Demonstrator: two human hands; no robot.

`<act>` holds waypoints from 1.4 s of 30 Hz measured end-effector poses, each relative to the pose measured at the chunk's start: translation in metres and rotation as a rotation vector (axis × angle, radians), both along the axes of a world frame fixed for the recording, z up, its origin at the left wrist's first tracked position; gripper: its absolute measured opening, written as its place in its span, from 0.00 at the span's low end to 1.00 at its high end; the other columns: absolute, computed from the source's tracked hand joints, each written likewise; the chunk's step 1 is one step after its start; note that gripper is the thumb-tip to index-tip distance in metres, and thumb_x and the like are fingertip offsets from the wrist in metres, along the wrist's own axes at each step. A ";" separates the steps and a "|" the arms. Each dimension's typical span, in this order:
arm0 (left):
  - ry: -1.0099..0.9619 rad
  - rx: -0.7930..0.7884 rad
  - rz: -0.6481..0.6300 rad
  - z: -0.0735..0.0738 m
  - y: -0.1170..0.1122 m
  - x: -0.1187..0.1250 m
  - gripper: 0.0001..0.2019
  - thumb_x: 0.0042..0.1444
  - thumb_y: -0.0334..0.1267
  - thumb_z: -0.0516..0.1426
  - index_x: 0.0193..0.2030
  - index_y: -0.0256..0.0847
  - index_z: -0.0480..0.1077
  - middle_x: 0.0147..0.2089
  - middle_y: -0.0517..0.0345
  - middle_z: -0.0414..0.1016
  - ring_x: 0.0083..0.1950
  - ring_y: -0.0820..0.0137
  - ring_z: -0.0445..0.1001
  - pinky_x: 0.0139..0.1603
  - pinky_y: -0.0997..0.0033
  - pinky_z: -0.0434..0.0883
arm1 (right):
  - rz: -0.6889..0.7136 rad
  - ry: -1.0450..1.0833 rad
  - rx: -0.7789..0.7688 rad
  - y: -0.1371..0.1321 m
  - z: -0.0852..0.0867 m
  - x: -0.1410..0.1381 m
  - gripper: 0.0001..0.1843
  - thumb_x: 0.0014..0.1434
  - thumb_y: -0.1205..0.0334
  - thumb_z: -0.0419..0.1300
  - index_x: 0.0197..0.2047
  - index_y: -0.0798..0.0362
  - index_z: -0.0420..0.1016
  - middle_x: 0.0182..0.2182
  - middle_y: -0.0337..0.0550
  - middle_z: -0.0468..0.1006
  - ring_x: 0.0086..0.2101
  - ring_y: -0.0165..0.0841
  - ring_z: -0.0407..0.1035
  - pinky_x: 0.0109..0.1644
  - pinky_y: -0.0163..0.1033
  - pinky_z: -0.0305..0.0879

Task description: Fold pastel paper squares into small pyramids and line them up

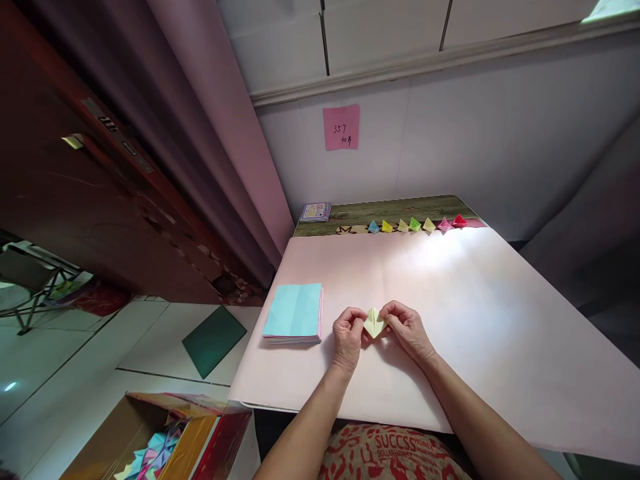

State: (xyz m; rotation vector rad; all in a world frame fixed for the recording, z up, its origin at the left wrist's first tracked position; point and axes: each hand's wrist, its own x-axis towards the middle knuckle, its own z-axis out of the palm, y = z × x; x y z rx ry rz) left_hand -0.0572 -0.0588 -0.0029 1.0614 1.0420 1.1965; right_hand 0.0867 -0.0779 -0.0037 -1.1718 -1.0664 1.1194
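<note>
Paper (375, 323) of pale yellow, folded into a small pointed shape, pinched from both sides near the front edge of the pink table cover (450, 300). Sits just over the cover, between the two hands; cannot tell whether touching it.

Left hand (349, 331) clamped on the shape's left corner: fingers curled in narrow, thumb and forefinger tips pressed onto the paper. Right hand (407, 327) clamped on the right corner in the same way, fingers bent tight over the fold. Both forearms in from the near edge, angled toward each other.

Just left of the left hand, apart from it, stack of square sheets (294, 313): light blue on top, pink edges showing below. Lies flat on the cover.

At the far end of the table, on a bare wood-grain strip (350, 215), row of small folded shapes (415, 225) side by side, blue at the left through yellow and green to pink and red at the right. Beyond the row's left end, flat printed packet (316, 212).

On the wall behind, pink note (341, 127) with handwriting. On the floor to the left, dark green sheet (214, 340); nearer, cardboard box (125, 433) with coloured folded pieces (155, 453) inside.
</note>
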 end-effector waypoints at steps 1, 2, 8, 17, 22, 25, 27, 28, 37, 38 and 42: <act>0.006 -0.007 -0.014 0.001 0.000 -0.001 0.07 0.51 0.40 0.58 0.30 0.39 0.70 0.22 0.64 0.68 0.18 0.76 0.67 0.18 0.77 0.63 | 0.014 -0.014 -0.003 -0.001 0.000 0.000 0.06 0.54 0.60 0.57 0.30 0.52 0.73 0.24 0.36 0.71 0.23 0.29 0.64 0.28 0.34 0.63; 0.001 -0.015 -0.030 0.002 0.000 -0.002 0.07 0.51 0.41 0.58 0.31 0.38 0.72 0.22 0.63 0.69 0.19 0.75 0.68 0.20 0.76 0.64 | 0.030 -0.020 -0.003 -0.001 0.000 0.000 0.07 0.55 0.59 0.56 0.31 0.52 0.74 0.24 0.36 0.71 0.23 0.29 0.64 0.29 0.34 0.63; -0.165 -0.042 -0.134 0.002 0.000 -0.006 0.17 0.51 0.45 0.60 0.45 0.36 0.73 0.28 0.58 0.74 0.25 0.73 0.71 0.26 0.74 0.67 | 0.114 0.079 0.025 -0.004 0.006 0.001 0.14 0.56 0.59 0.57 0.45 0.51 0.73 0.35 0.41 0.77 0.29 0.33 0.72 0.38 0.40 0.70; -0.193 -0.098 -0.129 -0.001 -0.001 -0.007 0.21 0.47 0.43 0.65 0.47 0.37 0.71 0.33 0.57 0.74 0.27 0.74 0.71 0.27 0.76 0.68 | 0.158 0.138 0.031 -0.003 -0.001 -0.002 0.12 0.55 0.56 0.63 0.42 0.50 0.70 0.32 0.40 0.76 0.31 0.36 0.75 0.40 0.43 0.73; -0.200 -0.075 -0.079 0.000 -0.001 -0.003 0.15 0.48 0.43 0.66 0.40 0.37 0.73 0.34 0.56 0.75 0.30 0.71 0.74 0.31 0.70 0.73 | 0.128 0.118 0.039 -0.003 0.002 -0.002 0.13 0.55 0.51 0.64 0.36 0.51 0.71 0.31 0.39 0.74 0.30 0.33 0.73 0.37 0.39 0.71; -0.139 -0.034 -0.058 0.002 0.000 -0.003 0.12 0.49 0.43 0.65 0.36 0.37 0.75 0.31 0.56 0.76 0.27 0.72 0.73 0.30 0.70 0.73 | 0.090 0.117 0.049 -0.003 0.004 -0.002 0.13 0.56 0.51 0.65 0.34 0.51 0.71 0.28 0.38 0.72 0.28 0.30 0.68 0.33 0.36 0.69; -0.099 -0.008 -0.049 0.002 0.000 -0.003 0.11 0.50 0.43 0.65 0.34 0.37 0.75 0.29 0.57 0.76 0.25 0.72 0.73 0.29 0.71 0.72 | 0.064 0.105 0.044 -0.003 0.004 -0.003 0.14 0.56 0.50 0.64 0.32 0.52 0.71 0.27 0.37 0.71 0.27 0.29 0.65 0.31 0.34 0.67; -0.084 0.006 -0.042 0.002 0.000 -0.004 0.11 0.50 0.43 0.65 0.33 0.37 0.75 0.28 0.58 0.75 0.25 0.72 0.73 0.29 0.72 0.72 | 0.055 0.095 0.040 -0.002 0.004 -0.003 0.14 0.56 0.50 0.64 0.32 0.52 0.71 0.26 0.37 0.71 0.26 0.29 0.65 0.30 0.34 0.66; -0.113 -0.010 -0.036 -0.002 0.001 -0.003 0.14 0.49 0.42 0.66 0.39 0.38 0.70 0.30 0.60 0.75 0.23 0.75 0.72 0.25 0.76 0.70 | 0.037 0.091 0.030 0.000 -0.003 -0.004 0.15 0.55 0.50 0.65 0.31 0.52 0.69 0.25 0.37 0.69 0.25 0.28 0.64 0.28 0.33 0.64; -0.114 -0.018 -0.051 -0.002 0.002 -0.003 0.16 0.49 0.42 0.66 0.41 0.38 0.70 0.30 0.60 0.75 0.22 0.75 0.72 0.24 0.76 0.69 | 0.031 0.103 0.031 0.000 -0.004 -0.004 0.15 0.55 0.51 0.65 0.33 0.52 0.69 0.25 0.37 0.70 0.26 0.28 0.64 0.28 0.33 0.65; -0.101 -0.009 -0.088 -0.001 0.001 -0.004 0.18 0.51 0.41 0.64 0.46 0.38 0.69 0.30 0.61 0.73 0.22 0.77 0.71 0.24 0.78 0.68 | 0.016 0.113 0.030 -0.001 -0.005 -0.003 0.17 0.55 0.53 0.65 0.43 0.50 0.67 0.27 0.36 0.71 0.27 0.30 0.67 0.30 0.35 0.67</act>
